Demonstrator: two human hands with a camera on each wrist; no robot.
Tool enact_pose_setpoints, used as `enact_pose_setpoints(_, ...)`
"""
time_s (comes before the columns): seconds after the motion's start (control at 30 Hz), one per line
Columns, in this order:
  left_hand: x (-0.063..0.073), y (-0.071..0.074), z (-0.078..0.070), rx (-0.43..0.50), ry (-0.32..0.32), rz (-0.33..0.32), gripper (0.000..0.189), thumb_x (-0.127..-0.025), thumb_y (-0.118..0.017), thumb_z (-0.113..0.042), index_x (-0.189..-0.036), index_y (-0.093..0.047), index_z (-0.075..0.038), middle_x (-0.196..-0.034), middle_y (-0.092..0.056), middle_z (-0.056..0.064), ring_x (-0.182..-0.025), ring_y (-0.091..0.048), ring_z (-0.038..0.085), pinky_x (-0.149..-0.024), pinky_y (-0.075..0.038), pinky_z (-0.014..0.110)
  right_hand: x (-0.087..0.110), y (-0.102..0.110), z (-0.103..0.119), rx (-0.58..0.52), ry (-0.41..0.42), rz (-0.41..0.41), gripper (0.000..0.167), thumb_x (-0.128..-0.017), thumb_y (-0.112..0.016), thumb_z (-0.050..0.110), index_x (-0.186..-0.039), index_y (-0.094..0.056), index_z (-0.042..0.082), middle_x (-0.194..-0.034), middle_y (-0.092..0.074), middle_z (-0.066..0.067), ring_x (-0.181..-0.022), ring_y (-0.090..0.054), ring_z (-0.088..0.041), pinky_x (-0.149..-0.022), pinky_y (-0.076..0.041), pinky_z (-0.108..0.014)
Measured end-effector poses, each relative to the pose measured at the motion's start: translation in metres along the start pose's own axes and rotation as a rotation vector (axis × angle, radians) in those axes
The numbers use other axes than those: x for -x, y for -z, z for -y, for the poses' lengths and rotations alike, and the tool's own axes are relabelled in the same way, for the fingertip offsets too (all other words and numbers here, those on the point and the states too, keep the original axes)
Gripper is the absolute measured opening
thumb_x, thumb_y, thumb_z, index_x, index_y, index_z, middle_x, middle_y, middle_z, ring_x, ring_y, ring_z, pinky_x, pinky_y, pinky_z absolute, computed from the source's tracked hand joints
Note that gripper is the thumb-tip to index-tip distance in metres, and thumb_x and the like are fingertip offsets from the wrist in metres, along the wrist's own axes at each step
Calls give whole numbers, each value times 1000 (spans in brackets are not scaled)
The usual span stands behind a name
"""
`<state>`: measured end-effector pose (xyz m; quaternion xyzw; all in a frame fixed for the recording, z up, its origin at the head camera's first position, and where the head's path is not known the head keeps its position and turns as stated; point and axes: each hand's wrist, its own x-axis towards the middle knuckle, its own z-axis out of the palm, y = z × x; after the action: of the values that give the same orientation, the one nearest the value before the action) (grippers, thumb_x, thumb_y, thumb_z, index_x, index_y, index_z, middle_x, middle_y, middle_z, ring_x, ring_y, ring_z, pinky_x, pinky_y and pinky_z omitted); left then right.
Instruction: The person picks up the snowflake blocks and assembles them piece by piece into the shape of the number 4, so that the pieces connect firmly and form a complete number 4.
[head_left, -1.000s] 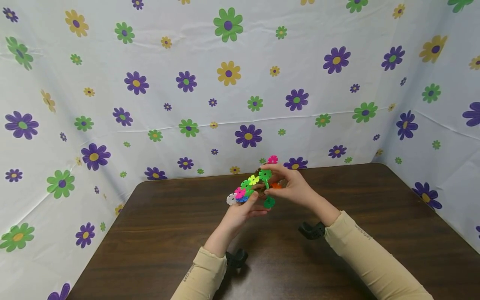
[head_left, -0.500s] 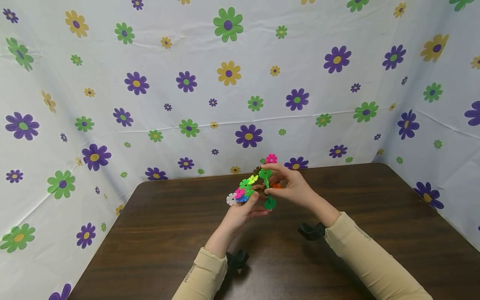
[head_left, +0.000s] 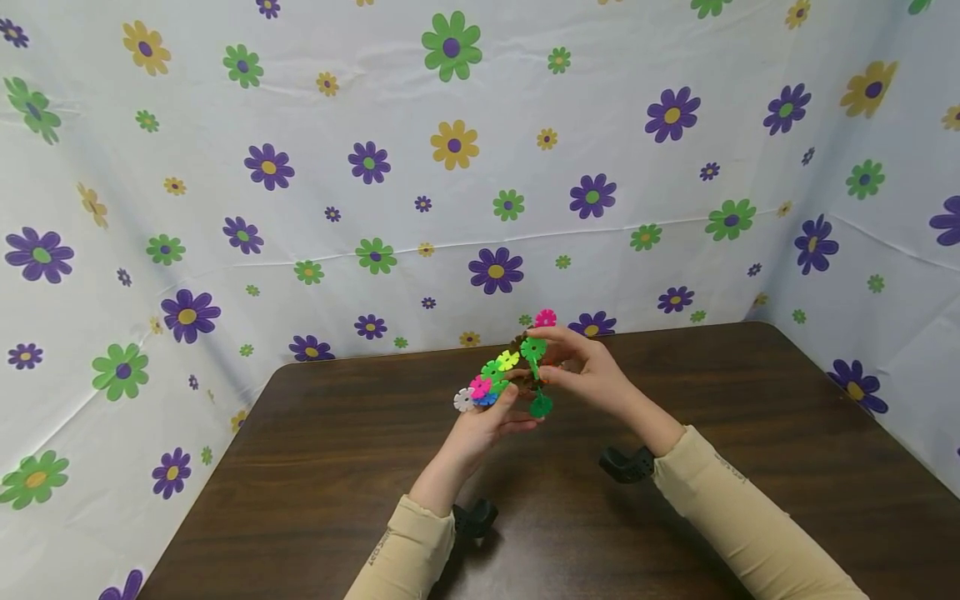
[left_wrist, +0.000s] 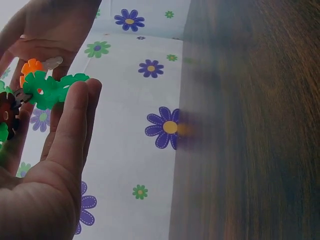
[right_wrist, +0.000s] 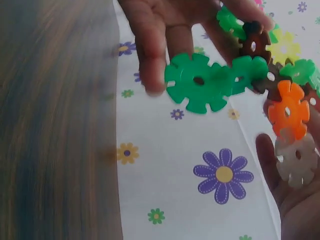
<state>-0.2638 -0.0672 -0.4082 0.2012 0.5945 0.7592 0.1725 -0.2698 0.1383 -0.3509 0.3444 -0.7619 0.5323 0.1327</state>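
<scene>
Both hands hold up one joined cluster of notched plastic discs over the table. My left hand (head_left: 480,429) grips its left part, thumb laid over the discs near the blue disc (head_left: 487,398). White (head_left: 464,401), pink (head_left: 480,386) and yellow (head_left: 507,360) discs show beside it. My right hand (head_left: 588,367) holds the right part between thumb and forefinger, at a green disc (head_left: 533,348). In the right wrist view, two linked green discs (right_wrist: 192,82) reach the left fingertips, while an orange disc (right_wrist: 289,111) and a clear whitish disc (right_wrist: 296,159) lie by the right hand (right_wrist: 305,215).
A dark wood-grain table (head_left: 337,500) lies under the arms. White flower-print cloth (head_left: 360,108) stands behind it and along both sides. Black wrist bands (head_left: 474,518) hang below both sleeves.
The right thumb has shifted slightly to the right and up, and the orange disc seen behind that hand before is now mostly hidden. My left hand keeps its hold almost unmoved.
</scene>
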Motion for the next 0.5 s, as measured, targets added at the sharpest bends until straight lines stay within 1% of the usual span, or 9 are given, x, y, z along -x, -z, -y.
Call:
enact_pose_setpoints(0.1, -1, -1, 0, 7, -9, -4, 53, -98, -54, -41, -139, -45, -9, -123, -54, 17, -103, -64, 40, -88, -52, 43, 0, -1, -13, -43, -31, -55, 34, -93, -60, -2, -127, -60, 4, -109, -65, -12, -88, -64, -20, -71, -55, -30)
enact_pose_setpoints(0.17, -1, -3, 0, 14, -13, -11, 54, -98, -54, -42, -139, -45, -8, -123, -54, 18, -102, -65, 39, -87, -52, 43, -1, -1, -22, -55, -50, -81, 31, -95, -60, 1, -125, -62, 7, -110, -65, -10, -89, -65, -18, -73, -55, -30)
enact_pose_setpoints(0.23, -1, -4, 0, 20, -23, -18, 55, -97, -54, -42, -139, -46, -8, -121, -54, 18, -102, -65, 40, -87, -52, 43, -2, -1, -22, -75, -58, -94, 29, -95, -61, 3, -123, -63, 7, -113, -66, -12, -94, -66, -18, -75, -55, -32)
enact_pose_setpoints(0.33, -1, -6, 0, 34, -32, -30, 56, -97, -55, -43, -139, -47, -7, -120, -55, 18, -103, -64, 42, -88, -51, 45, -4, -1, -21, -89, -61, -105, 26, -94, -62, 2, -119, -63, 4, -110, -66, -15, -90, -67, -19, -74, -56, -31)
enact_pose_setpoints(0.5, -1, -7, 1, 47, -17, -52, 54, -99, -53, -40, -139, -45, -4, -120, -54, 17, -106, -60, 46, -91, -49, 47, -5, -2, -18, -106, -97, -114, 23, -94, -62, 2, -117, -62, 3, -110, -65, -18, -88, -66, -18, -75, -55, -30)
